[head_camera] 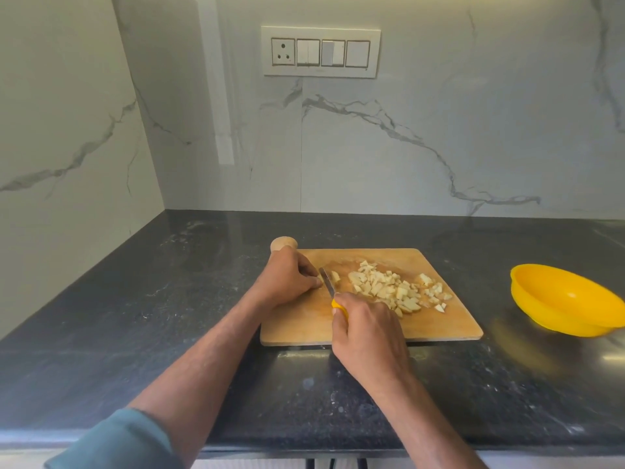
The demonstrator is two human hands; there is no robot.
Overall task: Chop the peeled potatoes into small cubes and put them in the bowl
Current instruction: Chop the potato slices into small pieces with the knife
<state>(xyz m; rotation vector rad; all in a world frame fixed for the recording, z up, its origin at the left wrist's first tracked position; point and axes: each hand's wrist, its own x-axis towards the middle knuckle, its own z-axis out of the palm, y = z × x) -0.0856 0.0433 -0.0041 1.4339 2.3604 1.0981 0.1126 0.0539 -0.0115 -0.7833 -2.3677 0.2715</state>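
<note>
A wooden cutting board (304, 319) lies on the dark counter. A heap of small pale potato cubes (392, 289) covers its right half. My left hand (287, 279) rests on the board's left part with fingers curled over a small potato piece that is mostly hidden. My right hand (365, 336) grips the yellow handle of a knife (327, 281); its blade points away from me, down on the board right beside my left fingertips. One cut piece (334, 275) lies just right of the blade. A whole peeled potato (283, 244) sits behind my left hand. The yellow bowl (568, 299) stands far right, with nothing visible inside.
The black stone counter (169, 299) runs to a marble wall behind and on the left, forming a corner. A switch panel (320, 51) is on the back wall. The counter's front edge is near me.
</note>
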